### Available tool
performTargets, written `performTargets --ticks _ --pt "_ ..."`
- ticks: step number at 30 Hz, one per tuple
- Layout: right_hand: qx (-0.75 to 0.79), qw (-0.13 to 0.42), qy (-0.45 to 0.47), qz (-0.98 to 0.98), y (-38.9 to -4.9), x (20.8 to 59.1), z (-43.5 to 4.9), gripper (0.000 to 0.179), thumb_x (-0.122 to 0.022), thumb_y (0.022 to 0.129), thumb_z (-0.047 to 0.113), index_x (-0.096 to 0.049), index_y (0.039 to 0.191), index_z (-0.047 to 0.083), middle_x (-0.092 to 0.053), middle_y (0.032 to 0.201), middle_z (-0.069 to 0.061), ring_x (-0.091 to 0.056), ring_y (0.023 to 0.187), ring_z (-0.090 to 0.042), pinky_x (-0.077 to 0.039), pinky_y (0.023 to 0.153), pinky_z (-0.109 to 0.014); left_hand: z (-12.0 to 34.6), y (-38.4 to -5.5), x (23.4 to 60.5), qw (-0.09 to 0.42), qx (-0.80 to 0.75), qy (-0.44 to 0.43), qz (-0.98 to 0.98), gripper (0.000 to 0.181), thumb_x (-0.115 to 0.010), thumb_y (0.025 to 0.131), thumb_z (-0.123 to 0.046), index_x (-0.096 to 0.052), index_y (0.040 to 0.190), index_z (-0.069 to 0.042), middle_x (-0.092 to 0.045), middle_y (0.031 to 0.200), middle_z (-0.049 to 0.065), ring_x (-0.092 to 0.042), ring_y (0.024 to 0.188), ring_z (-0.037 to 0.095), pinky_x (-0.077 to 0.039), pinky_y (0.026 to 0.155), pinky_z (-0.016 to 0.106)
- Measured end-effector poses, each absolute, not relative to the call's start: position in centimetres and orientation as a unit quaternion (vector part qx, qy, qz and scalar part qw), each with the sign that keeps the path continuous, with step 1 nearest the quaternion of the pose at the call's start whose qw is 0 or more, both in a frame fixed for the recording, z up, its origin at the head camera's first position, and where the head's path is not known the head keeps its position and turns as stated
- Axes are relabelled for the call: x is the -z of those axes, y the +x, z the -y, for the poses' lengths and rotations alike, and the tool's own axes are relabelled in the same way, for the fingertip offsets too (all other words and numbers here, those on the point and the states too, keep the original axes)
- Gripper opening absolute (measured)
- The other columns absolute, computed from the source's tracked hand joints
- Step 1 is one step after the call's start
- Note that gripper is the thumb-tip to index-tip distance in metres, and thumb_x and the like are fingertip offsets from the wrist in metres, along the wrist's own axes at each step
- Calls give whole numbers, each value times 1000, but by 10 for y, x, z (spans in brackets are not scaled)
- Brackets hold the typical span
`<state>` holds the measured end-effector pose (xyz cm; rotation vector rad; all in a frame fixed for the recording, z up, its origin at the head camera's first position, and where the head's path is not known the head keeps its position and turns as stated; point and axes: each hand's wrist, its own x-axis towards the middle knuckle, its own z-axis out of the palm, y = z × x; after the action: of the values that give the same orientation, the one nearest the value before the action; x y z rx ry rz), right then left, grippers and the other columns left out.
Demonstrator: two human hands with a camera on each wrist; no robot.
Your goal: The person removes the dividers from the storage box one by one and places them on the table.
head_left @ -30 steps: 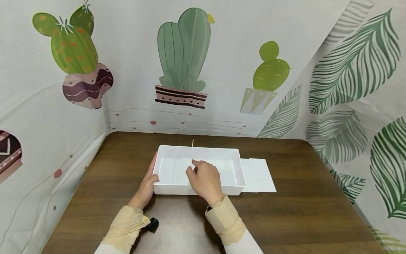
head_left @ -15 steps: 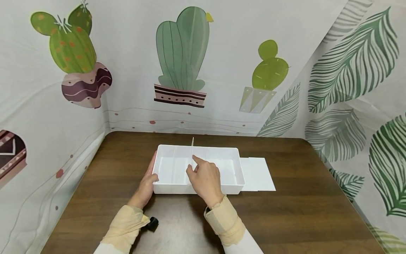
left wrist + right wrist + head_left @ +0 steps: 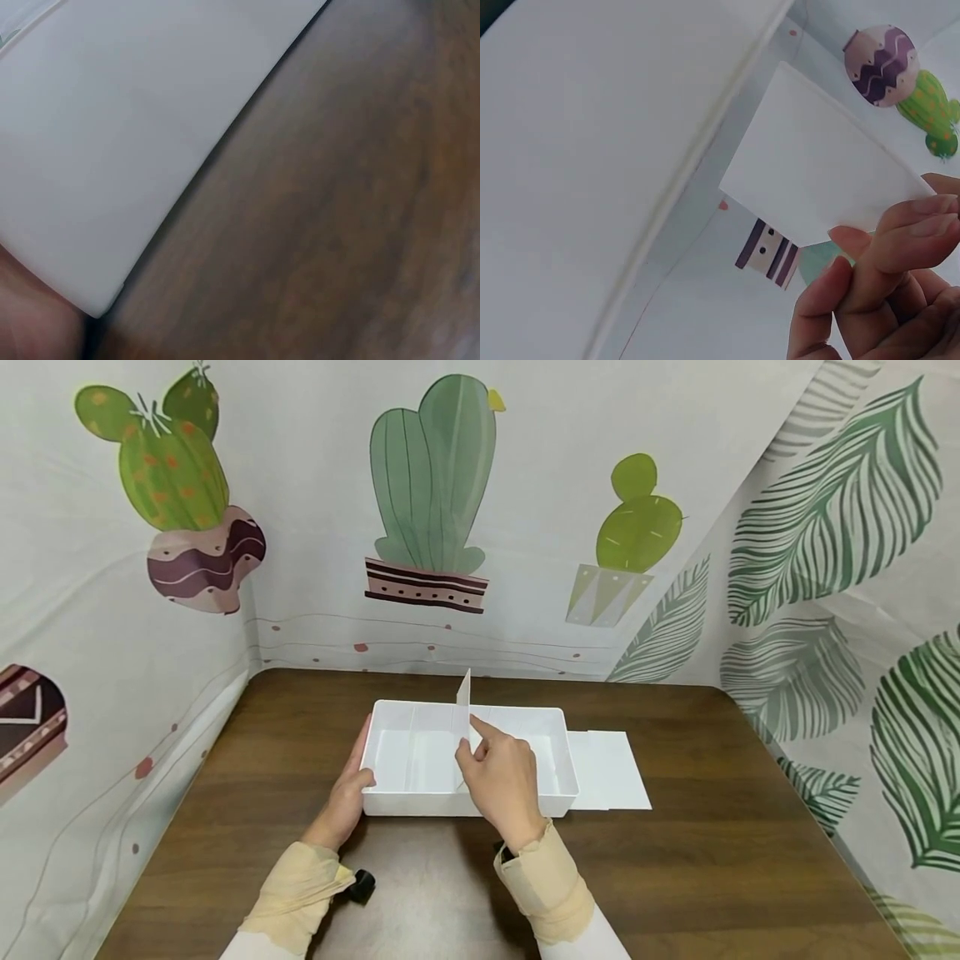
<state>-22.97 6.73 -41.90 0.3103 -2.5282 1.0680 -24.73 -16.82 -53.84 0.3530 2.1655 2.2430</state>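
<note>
A white rectangular plastic box [image 3: 420, 805] sits on the table with its open top facing up. At its left end my left hand [image 3: 345, 806] grips the wall, thumb at the front corner and fingers along the side. Above the middle of the box, my right hand [image 3: 504, 781] pinches a thin white divider panel [image 3: 464, 706] that stands upright and rises past the back rim. The right wrist view shows the fingertips on one end of this flat divider. In the left wrist view, the box's outer wall [image 3: 135, 127] fills the upper left.
Flat white panels [image 3: 618, 772] lie overlapping on the brown wooden table [image 3: 712, 860], just right of the box. A black wrist camera [image 3: 362, 887] is strapped at the left wrist. Cloth printed with cacti and leaves [image 3: 547, 527] hangs behind and beside the table.
My right hand has risen slightly and shifted right, pulling the divider higher out of the box and turning it so its face shows. My left hand stays at the box's left end.
</note>
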Motion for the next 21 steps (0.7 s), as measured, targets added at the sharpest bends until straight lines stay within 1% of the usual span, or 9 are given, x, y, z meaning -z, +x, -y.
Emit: performTargets --ticks 5,10,15,21 --pt "-401 183 97 893 -231 413 -77 36 -68 92 14 -74 124 -1 -50 48 8 -37 43 -4 -34 51 -25 168 -249 537 3 -715 113 -690 102 -30 77 9 -1 169 -24 4 176 -7 4 158 20 -17 107 5" --pt "-410 183 80 890 -235 413 -87 35 -68 94 16 -75 124 1 -52 50 7 -40 44 -6 -37 53 -27 169 -249 539 6 -716 111 -689 102 -30 77 9 -1 169 -26 4 176 -8 4 159 19 -17 108 6" --pt "-420 184 63 887 -238 413 -101 32 -69 95 19 -76 122 2 -54 51 5 -42 43 -7 -36 50 -27 170 -248 540 9 -715 109 -691 102 -30 77 9 0 169 -24 4 176 -9 4 159 19 -17 107 6" --pt "-429 189 46 882 -242 413 -120 25 -69 95 19 -78 113 4 -54 51 3 -42 43 -10 -32 46 -27 169 -249 540 0 -715 122 -688 102 -29 77 10 0 169 -23 4 176 -7 7 160 24 -16 111 7"
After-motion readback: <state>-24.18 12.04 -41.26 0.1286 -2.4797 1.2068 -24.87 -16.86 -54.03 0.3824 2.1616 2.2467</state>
